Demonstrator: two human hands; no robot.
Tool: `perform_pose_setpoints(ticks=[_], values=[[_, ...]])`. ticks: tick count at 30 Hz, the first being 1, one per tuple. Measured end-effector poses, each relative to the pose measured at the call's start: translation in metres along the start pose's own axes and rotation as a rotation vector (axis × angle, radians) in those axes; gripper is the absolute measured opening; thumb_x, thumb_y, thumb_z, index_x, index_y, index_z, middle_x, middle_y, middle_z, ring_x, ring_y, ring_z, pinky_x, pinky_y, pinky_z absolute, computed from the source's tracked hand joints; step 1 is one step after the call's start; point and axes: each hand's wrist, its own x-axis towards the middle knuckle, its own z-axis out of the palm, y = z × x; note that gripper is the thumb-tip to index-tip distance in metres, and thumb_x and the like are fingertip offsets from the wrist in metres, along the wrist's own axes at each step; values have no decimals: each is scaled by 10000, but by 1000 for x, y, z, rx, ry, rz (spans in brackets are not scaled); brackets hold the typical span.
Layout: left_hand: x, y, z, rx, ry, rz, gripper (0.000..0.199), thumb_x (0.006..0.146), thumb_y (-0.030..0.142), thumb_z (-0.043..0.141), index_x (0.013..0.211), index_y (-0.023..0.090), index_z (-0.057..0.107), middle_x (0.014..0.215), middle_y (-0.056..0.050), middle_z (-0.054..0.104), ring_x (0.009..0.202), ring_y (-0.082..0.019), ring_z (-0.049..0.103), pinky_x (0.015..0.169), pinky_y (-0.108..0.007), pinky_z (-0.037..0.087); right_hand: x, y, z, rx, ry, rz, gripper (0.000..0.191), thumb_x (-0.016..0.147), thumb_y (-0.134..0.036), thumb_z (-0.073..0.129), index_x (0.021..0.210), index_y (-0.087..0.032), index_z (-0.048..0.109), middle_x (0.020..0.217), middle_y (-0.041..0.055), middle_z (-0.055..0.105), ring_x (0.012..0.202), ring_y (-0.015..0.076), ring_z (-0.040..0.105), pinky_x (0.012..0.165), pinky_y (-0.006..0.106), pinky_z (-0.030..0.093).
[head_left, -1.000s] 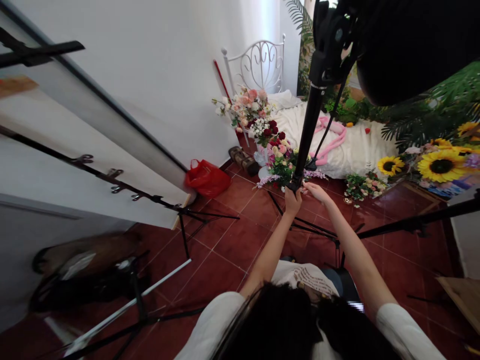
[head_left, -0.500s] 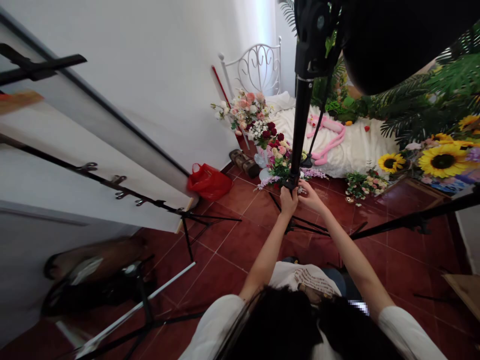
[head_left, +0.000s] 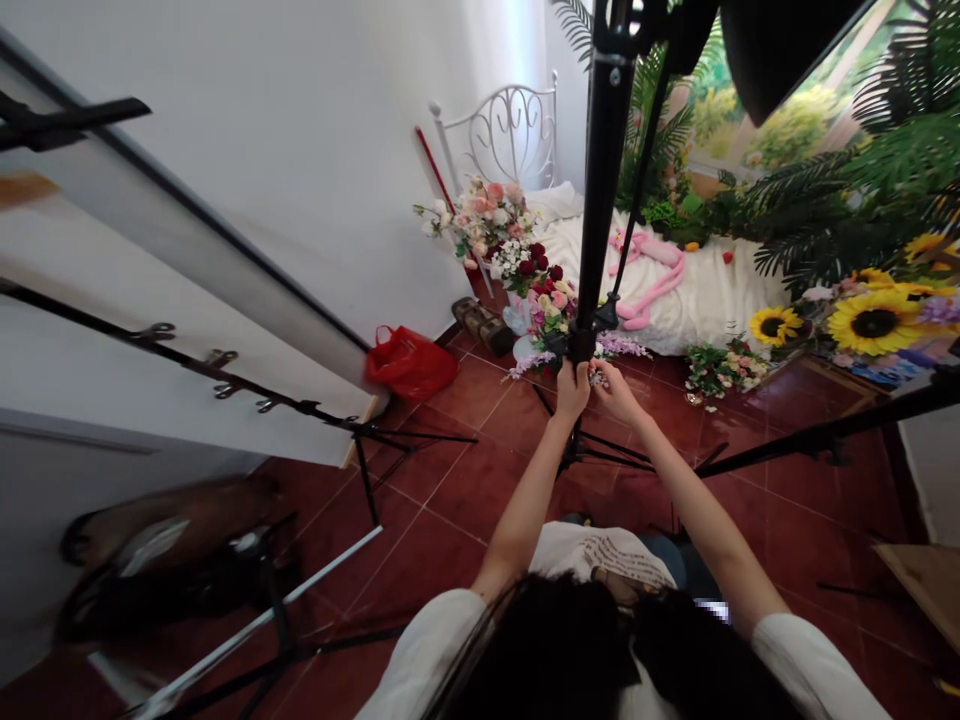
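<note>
A black light stand point(head_left: 601, 190) rises in front of me, its legs spread on the red tiles. Just under the joint on its pole point(head_left: 581, 342), my left hand point(head_left: 572, 390) is wrapped round the pole. Beside it on the right, my right hand point(head_left: 616, 393) has its fingers bent and close together at the side of the joint; what they pinch, if anything, is too small to make out. A dark lamp head point(head_left: 780, 50) hangs at the top right of the stand.
Flowers point(head_left: 491, 215) and a white-draped bed point(head_left: 705, 300) with a pink plush toy point(head_left: 652, 270) lie beyond the stand. A red bag point(head_left: 412, 365) sits by the left wall. Another black pole point(head_left: 825, 430) slants in from the right, near sunflowers point(head_left: 874, 322).
The upper part of the stand and the lamp head have shifted upward in view, uncovering more of the leafy backdrop. My hands remain at the joint; the view has shifted slightly.
</note>
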Motion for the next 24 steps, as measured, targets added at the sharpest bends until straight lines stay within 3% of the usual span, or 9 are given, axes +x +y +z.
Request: perform_pose_setpoints(ticks=[5,12,19,24], values=[[14,28,-4,-69,-22,111,586,912,711,293,855,187,550,708,-48,635,648,-149,606,676,-290,492,6,2,0,-5,-11,49,401,928,-290,428,1290,-206,579,1289,129,622,1175,264,554,1040,430,423],[25,56,-8,-98,6,139,580,902,721,318,870,190,551,704,-35,622,631,-135,579,643,-277,468,15,-4,-8,-120,-80,74,379,992,-391,395,1212,-199,637,1139,124,683,1031,248,587,939,377,443],[28,59,-10,-147,-28,139,549,913,686,348,887,182,563,731,-37,636,629,-127,590,608,-261,463,23,-11,-18,-259,-146,201,371,997,-437,396,1131,-239,681,988,83,695,916,231,590,813,320,453],[30,57,-10,-164,-38,155,528,924,665,357,915,185,577,750,-41,639,658,-131,602,633,-263,471,30,2,-16,-63,-161,206,389,979,-430,393,1167,-235,671,979,54,702,941,227,624,896,351,477]])
